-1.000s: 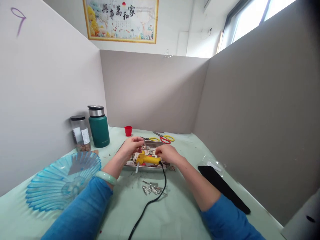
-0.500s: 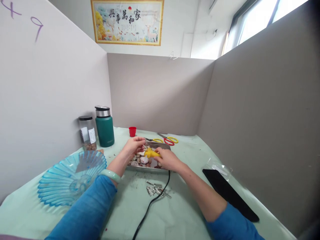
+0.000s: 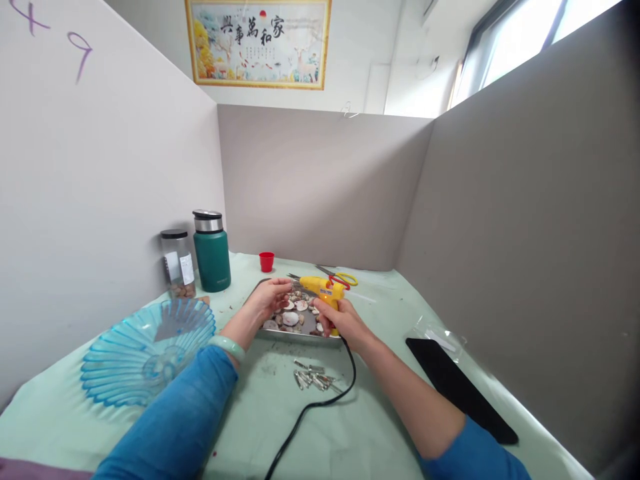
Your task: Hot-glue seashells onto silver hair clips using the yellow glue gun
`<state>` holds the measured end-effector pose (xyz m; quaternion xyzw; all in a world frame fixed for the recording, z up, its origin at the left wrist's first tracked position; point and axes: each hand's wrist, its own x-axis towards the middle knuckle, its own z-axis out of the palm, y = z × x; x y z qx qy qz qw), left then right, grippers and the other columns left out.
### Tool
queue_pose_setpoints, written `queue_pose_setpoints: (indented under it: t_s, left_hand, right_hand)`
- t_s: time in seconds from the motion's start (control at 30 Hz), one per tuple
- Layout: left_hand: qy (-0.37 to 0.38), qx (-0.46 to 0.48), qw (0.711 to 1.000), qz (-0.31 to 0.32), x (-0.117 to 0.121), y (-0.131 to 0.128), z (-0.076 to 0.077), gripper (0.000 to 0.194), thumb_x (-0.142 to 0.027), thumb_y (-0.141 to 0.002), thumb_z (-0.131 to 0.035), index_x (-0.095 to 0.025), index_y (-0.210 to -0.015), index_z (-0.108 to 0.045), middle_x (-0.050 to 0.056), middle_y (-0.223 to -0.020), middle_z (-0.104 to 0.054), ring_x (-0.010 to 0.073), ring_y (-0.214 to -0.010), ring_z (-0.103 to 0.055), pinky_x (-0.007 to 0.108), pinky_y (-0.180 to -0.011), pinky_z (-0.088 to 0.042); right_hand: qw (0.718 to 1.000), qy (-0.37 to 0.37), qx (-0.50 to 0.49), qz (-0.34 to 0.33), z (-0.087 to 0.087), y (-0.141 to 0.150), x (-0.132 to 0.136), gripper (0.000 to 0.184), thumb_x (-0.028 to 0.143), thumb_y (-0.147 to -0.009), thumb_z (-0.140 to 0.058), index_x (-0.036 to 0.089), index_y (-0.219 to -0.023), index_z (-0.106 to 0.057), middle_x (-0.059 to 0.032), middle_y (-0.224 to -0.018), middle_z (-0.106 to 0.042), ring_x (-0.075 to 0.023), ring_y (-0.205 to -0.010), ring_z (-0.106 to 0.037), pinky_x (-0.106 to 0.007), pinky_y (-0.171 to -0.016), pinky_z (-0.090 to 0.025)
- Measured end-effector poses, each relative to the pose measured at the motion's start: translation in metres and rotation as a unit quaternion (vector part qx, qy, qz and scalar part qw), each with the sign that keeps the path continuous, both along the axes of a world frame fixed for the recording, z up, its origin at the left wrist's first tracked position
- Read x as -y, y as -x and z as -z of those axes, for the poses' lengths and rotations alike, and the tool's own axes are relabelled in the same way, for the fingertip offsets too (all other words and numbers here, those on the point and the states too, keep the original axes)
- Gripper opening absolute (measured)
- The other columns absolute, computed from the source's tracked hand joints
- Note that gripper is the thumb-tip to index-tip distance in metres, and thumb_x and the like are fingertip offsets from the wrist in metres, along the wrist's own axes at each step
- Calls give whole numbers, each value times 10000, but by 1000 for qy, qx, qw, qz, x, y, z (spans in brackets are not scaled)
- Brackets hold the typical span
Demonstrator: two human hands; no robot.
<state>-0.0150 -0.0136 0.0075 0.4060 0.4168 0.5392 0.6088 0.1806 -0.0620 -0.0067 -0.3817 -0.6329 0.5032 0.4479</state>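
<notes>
My right hand is wrapped round the handle of a yellow hot glue gun, whose nozzle points left. Close to the nozzle tip, my left hand has its fingers pinched together; whatever is between them is too small to make out. Both hands are over a shallow metal tray that holds several seashells and small stones. A black cord runs from the glue gun's handle down across the table.
Small metal pieces lie in front of the tray. On the left are a blue glass dish, a jar and a green bottle. Behind stand a red cup and scissors. A black strip lies right.
My right hand has turned the glue gun upright and raised its nozzle beside my left fingers. The cord has swung to the right. My left hand stays over the tray, still pinched.
</notes>
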Motion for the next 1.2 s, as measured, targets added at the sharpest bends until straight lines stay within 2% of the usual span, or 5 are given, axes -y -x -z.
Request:
queue_pose_setpoints:
  t_s: [0.37, 0.63, 0.77, 0.93, 1.2]
  left_hand:
    - [-1, 3, 1000, -12, -6, 0, 8, 231, -93, -690, -720, -137, -866, -577, 3, -656, -631, 58, -426, -526, 179, -450, -455]
    - [-16, 2, 1000, -2, -5, 0, 7, 227, -120, -674, -751, -124, -850, -608, -1, -662, -625, 45, -420, -510, 172, -442, -448]
    - [-15, 5, 1000, -8, -7, 0, 9, 201, -110, -695, -728, -119, -858, -610, 1, -646, -626, 47, -412, -503, 173, -432, -443]
    - [-9, 8, 1000, -18, -6, -1, 7, 162, -83, -720, -696, -112, -853, -608, 10, -643, -631, 50, -412, -506, 173, -431, -446]
    - [-13, 26, 999, -13, -3, -2, 3, 173, -71, -704, -709, -111, -843, -615, -13, -577, -587, 53, -405, -499, 164, -423, -429]
  right_hand:
    - [999, -13, 29, 10, -1, 1, 3, 485, 556, -775, -602, 194, -478, -476, 33, -394, -449, -85, -372, -391, -235, -431, -341]
    - [999, 0, 30, -17, -4, -2, 2, 373, 525, -798, -594, 168, -689, -592, 59, -401, -463, -84, -372, -386, -222, -427, -331]
    - [999, -1, 30, -17, -4, -2, 1, 386, 526, -794, -598, 169, -654, -552, 55, -410, -462, -79, -378, -383, -219, -418, -332]
    - [999, 7, 33, -18, -2, -1, 0, 370, 520, -790, -603, 157, -725, -571, 64, -411, -451, -76, -366, -375, -220, -401, -314]
    - [998, 1, 50, -25, -4, 0, 1, 392, 506, -804, -591, 188, -594, -502, 42, -403, -441, -88, -375, -376, -244, -424, -304]
